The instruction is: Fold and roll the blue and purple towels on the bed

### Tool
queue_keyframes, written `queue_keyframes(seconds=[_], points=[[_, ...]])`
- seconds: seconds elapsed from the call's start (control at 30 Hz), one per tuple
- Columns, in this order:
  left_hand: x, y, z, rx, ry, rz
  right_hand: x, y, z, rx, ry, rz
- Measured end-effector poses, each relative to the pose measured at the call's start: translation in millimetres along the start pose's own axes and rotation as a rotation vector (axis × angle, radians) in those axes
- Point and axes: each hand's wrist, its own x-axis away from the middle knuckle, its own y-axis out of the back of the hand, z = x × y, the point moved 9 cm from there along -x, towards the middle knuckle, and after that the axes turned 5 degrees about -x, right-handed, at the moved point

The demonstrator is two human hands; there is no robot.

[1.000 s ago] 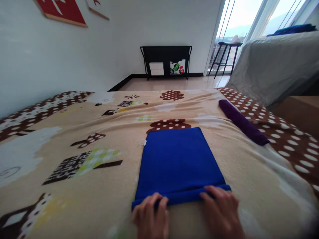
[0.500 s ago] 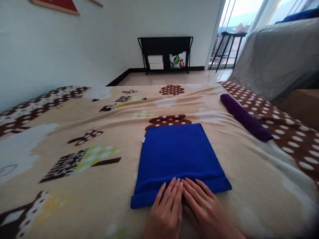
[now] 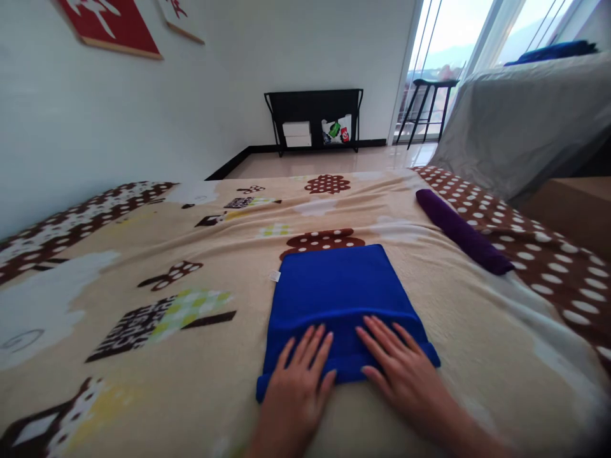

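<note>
A blue towel [image 3: 337, 286] lies flat on the patterned blanket [image 3: 157, 254], its near edge rolled into a thick band. My left hand [image 3: 298, 378] rests on the left part of that roll, fingers stretched out flat. My right hand [image 3: 398, 366] lies on the right part of the roll, fingers spread and flat too. A small white tag [image 3: 274, 276] sticks out at the towel's far left corner. Neither hand holds anything.
A rolled purple towel [image 3: 458, 230] lies at the right on the blanket. Beyond the bed are a black rack [image 3: 312, 117] with white boxes and bags, a black stool [image 3: 432, 105], and a grey-covered piece of furniture [image 3: 520, 121] at the right.
The roll at the towel's near edge has grown thicker and moved farther up the towel. My hands have spread apart from the middle and slid forward on the roll.
</note>
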Motion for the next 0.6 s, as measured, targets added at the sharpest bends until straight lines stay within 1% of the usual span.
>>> queue_keyframes(seconds=[0.07, 0.1, 0.13, 0.17, 0.2, 0.23, 0.27, 0.33, 0.37, 0.4, 0.43, 0.47, 0.53, 0.6], points=[[18, -5.4, 35, -0.056, 0.142, 0.016, 14, -1, -35, 0.046, -0.129, -0.040], [28, -5.0, 50, -0.085, 0.212, 0.006, 21, 1, -49, 0.071, -0.180, -0.067], [34, -2.8, 60, -0.108, 0.267, -0.012, 25, 4, -57, 0.089, -0.211, -0.095], [35, 0.8, 62, -0.127, 0.291, -0.036, 25, 8, -58, 0.096, -0.226, -0.119], [30, 4.8, 57, -0.139, 0.281, -0.060, 21, 11, -53, 0.087, -0.222, -0.130], [21, 8.2, 45, -0.138, 0.239, -0.077, 13, 12, -42, 0.059, -0.194, -0.122], [8, 9.1, 29, -0.120, 0.169, -0.075, 2, 11, -27, 0.013, -0.143, -0.094], [-18, 3.6, -1, -0.056, 0.023, -0.018, -20, 5, 2, -0.103, -0.028, -0.004], [-26, -2.3, -8, -0.024, -0.025, 0.025, -27, 0, 8, -0.153, 0.006, 0.041], [-30, -9.4, -9, -0.002, -0.037, 0.068, -31, -5, 7, -0.187, 0.006, 0.076], [-29, -17.0, -1, 0.004, -0.008, 0.105, -32, -10, -2, -0.202, -0.030, 0.098], [-24, -24.2, 12, 0.000, 0.045, 0.131, -29, -15, -18, -0.204, -0.090, 0.109], [-7, -35.8, 43, -0.018, 0.158, 0.159, -15, -24, -54, -0.186, -0.215, 0.120], [10, -41.2, 65, -0.022, 0.215, 0.159, -1, -28, -81, -0.162, -0.284, 0.115]])
